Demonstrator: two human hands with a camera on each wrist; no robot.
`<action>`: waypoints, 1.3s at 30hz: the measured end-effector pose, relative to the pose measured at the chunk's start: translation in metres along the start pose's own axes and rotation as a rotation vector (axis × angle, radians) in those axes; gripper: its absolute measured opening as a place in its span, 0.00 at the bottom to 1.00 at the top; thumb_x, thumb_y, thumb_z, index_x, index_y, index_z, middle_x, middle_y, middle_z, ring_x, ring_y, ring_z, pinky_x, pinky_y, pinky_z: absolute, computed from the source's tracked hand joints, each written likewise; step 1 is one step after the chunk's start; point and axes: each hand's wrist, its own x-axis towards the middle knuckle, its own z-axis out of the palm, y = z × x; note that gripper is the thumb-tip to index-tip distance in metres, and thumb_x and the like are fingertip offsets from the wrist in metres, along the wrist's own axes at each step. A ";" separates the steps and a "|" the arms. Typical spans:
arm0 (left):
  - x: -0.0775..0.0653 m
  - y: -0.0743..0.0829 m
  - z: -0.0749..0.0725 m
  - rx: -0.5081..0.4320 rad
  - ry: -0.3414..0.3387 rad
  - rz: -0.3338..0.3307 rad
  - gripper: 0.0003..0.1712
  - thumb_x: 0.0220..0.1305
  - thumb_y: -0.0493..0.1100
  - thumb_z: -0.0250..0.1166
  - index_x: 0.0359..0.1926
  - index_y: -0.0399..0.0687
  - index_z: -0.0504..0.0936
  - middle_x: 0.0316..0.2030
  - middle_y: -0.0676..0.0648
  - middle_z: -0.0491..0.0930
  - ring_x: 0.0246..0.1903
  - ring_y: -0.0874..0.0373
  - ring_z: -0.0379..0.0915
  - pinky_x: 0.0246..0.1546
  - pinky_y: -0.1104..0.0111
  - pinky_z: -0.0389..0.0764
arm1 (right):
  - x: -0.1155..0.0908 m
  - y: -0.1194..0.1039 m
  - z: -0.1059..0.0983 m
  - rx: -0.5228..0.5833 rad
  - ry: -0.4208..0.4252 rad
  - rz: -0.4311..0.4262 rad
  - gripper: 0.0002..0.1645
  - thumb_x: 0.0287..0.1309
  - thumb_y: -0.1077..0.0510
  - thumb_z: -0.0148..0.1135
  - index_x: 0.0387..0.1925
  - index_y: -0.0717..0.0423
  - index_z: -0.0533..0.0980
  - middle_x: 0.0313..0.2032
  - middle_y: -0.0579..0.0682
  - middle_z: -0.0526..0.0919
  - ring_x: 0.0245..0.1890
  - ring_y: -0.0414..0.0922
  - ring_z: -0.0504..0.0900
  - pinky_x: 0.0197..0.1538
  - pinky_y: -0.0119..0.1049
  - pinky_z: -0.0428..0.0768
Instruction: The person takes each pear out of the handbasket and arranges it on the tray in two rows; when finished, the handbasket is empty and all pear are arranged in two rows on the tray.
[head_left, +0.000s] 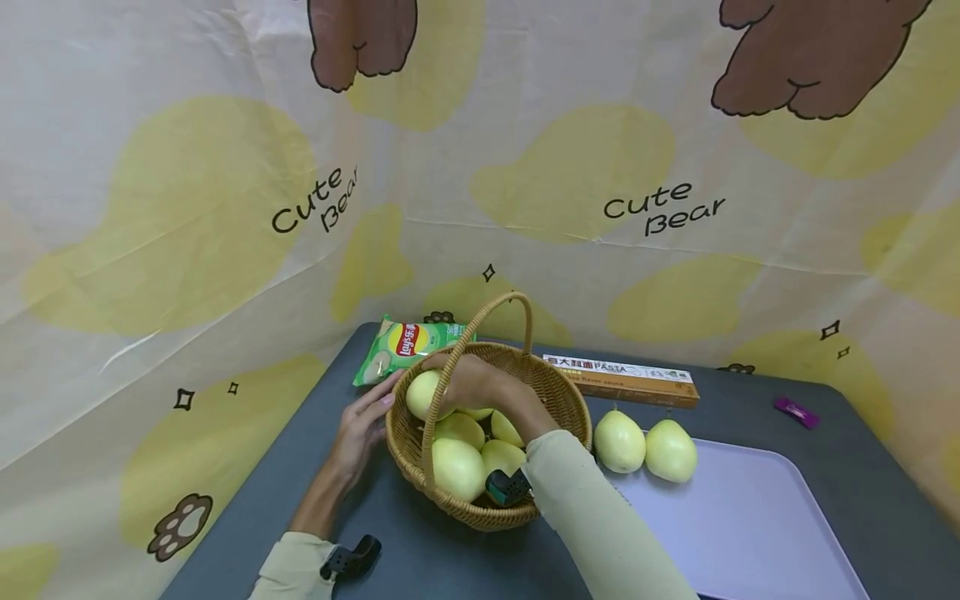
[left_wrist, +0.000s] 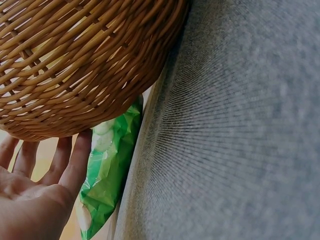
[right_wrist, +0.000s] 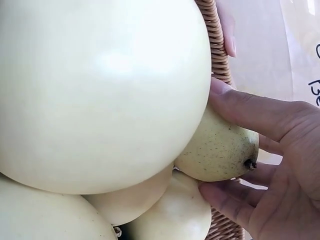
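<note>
A wicker basket (head_left: 573, 408) with an arched handle stands on the table, several pale green pears (head_left: 458, 469) piled inside. My right hand (head_left: 480, 385) reaches into it under the handle. In the right wrist view its thumb and fingers curl round a pear (right_wrist: 220, 147) at the basket's far-left wall, the stem pointing toward the palm. Outside, my left hand (head_left: 360, 433) rests its extended fingertips against the basket's left side. The left wrist view shows those fingers (left_wrist: 75, 162) fairly straight on the weave, palm turned up.
A green chip bag (head_left: 408, 343) lies behind the basket at left, a pasta box (head_left: 630, 381) behind it at right. Two pears (head_left: 671, 451) sit at the near-left corner area of a lilac tray (head_left: 750, 525). A small purple packet (head_left: 797, 412) lies far right.
</note>
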 end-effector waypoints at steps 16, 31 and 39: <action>0.000 -0.004 0.002 -0.006 -0.001 0.006 0.31 0.81 0.45 0.55 0.80 0.44 0.67 0.79 0.40 0.65 0.65 0.67 0.75 0.59 0.67 0.82 | -0.015 0.007 -0.005 0.064 0.057 0.012 0.44 0.57 0.52 0.80 0.73 0.55 0.73 0.71 0.51 0.78 0.69 0.50 0.76 0.70 0.44 0.75; 0.000 -0.004 0.001 -0.021 0.005 0.014 0.31 0.82 0.45 0.55 0.79 0.42 0.67 0.78 0.38 0.65 0.63 0.66 0.77 0.57 0.68 0.83 | -0.059 0.007 -0.023 0.147 0.141 0.133 0.41 0.54 0.48 0.81 0.69 0.45 0.77 0.62 0.47 0.80 0.48 0.44 0.82 0.47 0.39 0.84; 0.001 -0.001 0.000 -0.016 0.010 0.008 0.30 0.82 0.45 0.55 0.79 0.43 0.67 0.78 0.39 0.65 0.63 0.67 0.78 0.57 0.68 0.83 | -0.085 0.007 -0.032 0.200 0.190 0.133 0.41 0.52 0.47 0.81 0.67 0.50 0.76 0.56 0.50 0.82 0.46 0.45 0.83 0.45 0.41 0.84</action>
